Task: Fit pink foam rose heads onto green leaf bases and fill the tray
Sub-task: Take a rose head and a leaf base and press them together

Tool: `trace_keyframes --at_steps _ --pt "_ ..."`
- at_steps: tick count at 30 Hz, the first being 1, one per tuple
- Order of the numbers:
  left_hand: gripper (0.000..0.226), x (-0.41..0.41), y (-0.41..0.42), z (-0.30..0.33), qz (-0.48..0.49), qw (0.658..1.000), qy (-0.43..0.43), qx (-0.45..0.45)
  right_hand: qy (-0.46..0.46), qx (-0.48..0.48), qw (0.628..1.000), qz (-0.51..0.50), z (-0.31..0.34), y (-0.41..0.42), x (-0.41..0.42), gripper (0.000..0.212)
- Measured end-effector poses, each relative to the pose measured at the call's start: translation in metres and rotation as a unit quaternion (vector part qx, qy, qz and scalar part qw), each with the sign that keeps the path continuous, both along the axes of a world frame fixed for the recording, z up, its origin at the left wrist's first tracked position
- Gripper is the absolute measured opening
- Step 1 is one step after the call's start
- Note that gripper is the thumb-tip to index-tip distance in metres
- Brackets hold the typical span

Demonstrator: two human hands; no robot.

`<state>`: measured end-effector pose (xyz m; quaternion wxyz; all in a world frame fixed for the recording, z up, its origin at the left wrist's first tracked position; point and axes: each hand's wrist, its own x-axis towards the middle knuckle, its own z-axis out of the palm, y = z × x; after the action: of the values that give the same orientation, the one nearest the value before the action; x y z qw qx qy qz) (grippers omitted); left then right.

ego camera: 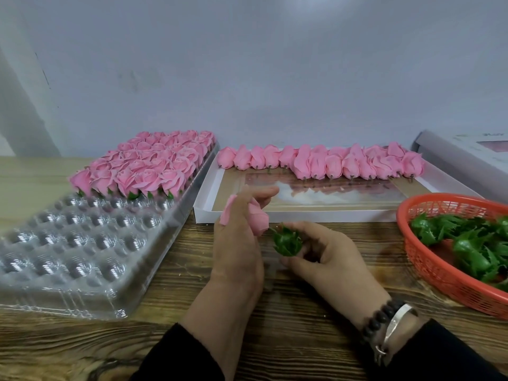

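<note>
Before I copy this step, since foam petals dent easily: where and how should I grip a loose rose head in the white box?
Pinch a rose head by its firm lower body, coming from the near side: the heads lie tips toward the wall, stem pegs toward you.

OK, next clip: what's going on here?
A person is assembling foam roses. The left hand grips a pink rose head, its stem aimed at a green leaf base pinched in the right hand; they are not yet joined. The clear tray is filled at the far end only. Loose heads line a white box; bases sit in a red basket.
</note>
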<state>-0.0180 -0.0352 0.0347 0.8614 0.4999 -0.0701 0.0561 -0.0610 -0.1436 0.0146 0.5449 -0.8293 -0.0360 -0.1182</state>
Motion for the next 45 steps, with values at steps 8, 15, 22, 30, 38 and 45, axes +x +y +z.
trace_keyframes --at_steps 8,15,22,30,38,45 --pt "0.02 -0.006 -0.004 -0.005 -0.054 0.996 0.007 0.066 -0.008 0.009 1.0 0.024 0.0 0.006 -0.002 0.04" --pt "0.024 -0.009 -0.008 -0.004 -0.07 0.992 -0.028 0.097 -0.009 0.099 0.995 0.025 0.001 0.004 0.0 0.046" --pt "0.03 -0.008 -0.005 -0.002 0.004 0.996 -0.015 0.085 -0.005 0.1 0.995 0.029 0.001 0.005 0.0 0.042" --pt "0.024 -0.013 -0.01 -0.006 -0.04 0.988 -0.024 0.147 -0.019 0.116 0.993 0.032 0.001 0.007 -0.001 0.049" --pt "0.025 -0.011 -0.008 -0.006 -0.037 0.982 -0.048 0.178 -0.025 0.063 0.998 0.008 0.001 0.007 -0.001 0.05" --pt "0.025 -0.011 -0.013 -0.011 -0.056 0.979 -0.041 0.193 -0.04 0.078 0.996 0.014 0.005 0.011 -0.002 0.048"
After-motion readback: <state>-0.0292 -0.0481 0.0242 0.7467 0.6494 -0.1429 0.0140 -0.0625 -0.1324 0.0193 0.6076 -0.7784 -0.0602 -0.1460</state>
